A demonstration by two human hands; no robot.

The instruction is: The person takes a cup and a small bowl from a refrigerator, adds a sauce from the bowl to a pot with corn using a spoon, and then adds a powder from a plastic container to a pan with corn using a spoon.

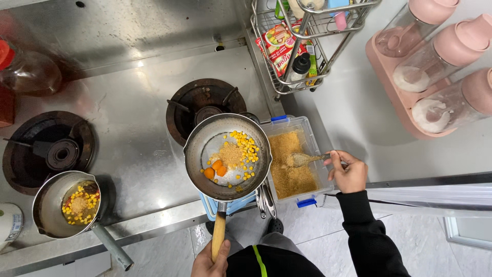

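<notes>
Holding a pan [227,156], hands [210,262] spoon [307,158] brown sugar [290,169].

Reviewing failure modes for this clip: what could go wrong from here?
1. The left hand holds the pan by the end of its wooden handle, not on a burner; a tilt could spill corn kernels and carrot pieces.
2. The right hand has the spoon loaded in the brown-granule container; granules may scatter in transfer.

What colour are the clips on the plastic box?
Blue, on the plastic box, seen best in the head view.
</notes>
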